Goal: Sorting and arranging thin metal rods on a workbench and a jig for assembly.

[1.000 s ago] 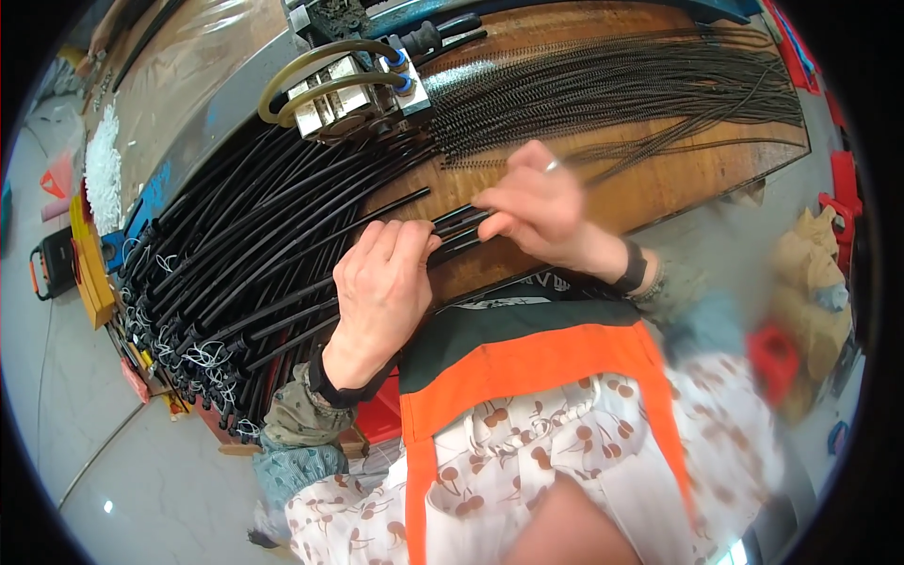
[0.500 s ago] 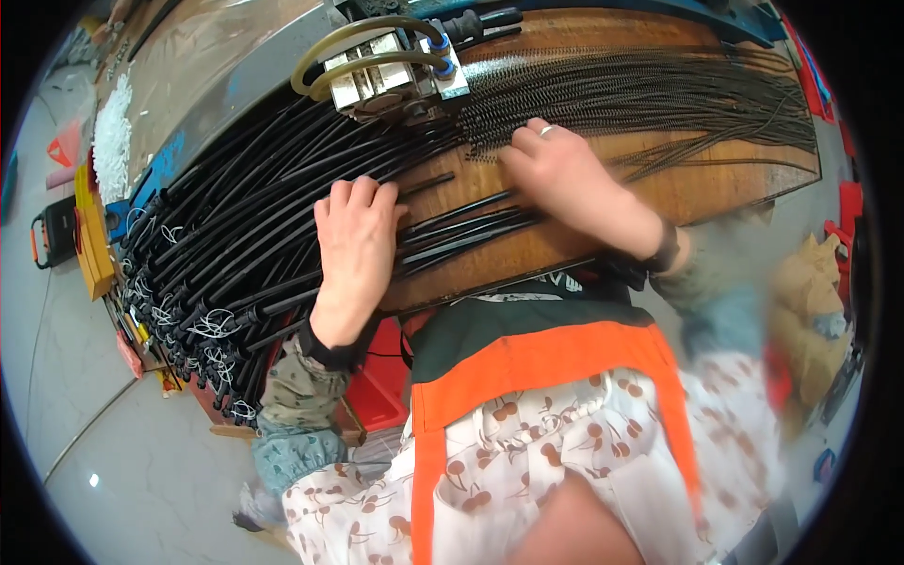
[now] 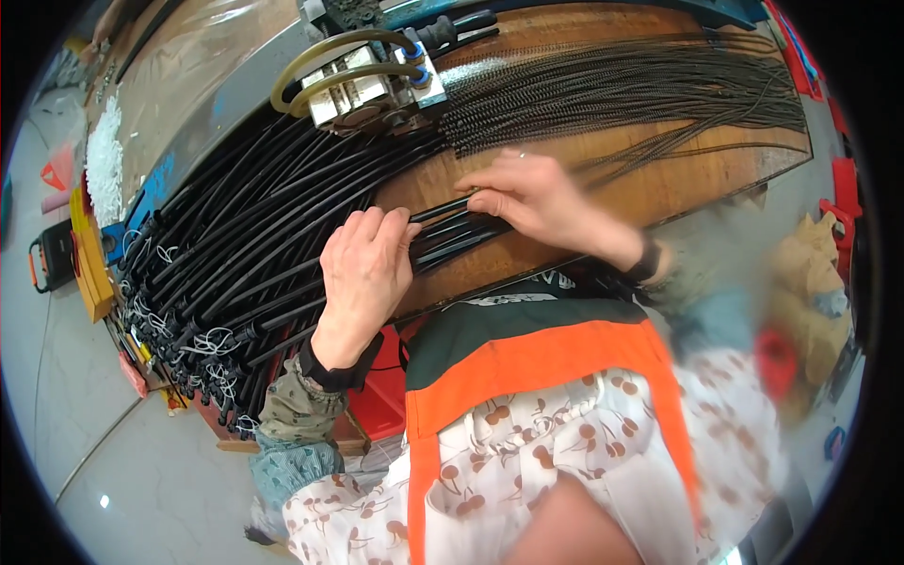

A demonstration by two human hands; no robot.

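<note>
My left hand (image 3: 365, 273) is closed around a slim black tube (image 3: 441, 211), fingertips near its free end. Other black tubes (image 3: 461, 247) lie just below it on the wooden table. Facing it, my right hand (image 3: 541, 202) pinches with thumb and forefinger at the tube's end. A thin dark coil spring (image 3: 603, 173), blurred, appears to trail from that hand to the right; its tip is hidden by the fingers. A thick bundle of long coil springs (image 3: 621, 89) covers the far right of the table. Black tubes with white ties (image 3: 212, 341) fill the left side.
A metal clamp-like machine (image 3: 348, 92) with yellowish hoses stands at the far middle of the wooden table (image 3: 697, 184). White bits (image 3: 104, 155) are heaped at the far left. A red bin (image 3: 384, 395) is below the table edge, and brown paper (image 3: 805, 268) lies at the right.
My right hand has come away from the spring bundle, toward me and left, to the tube's end. My left hand has shifted slightly right and nearer, and its tube is now between both hands.
</note>
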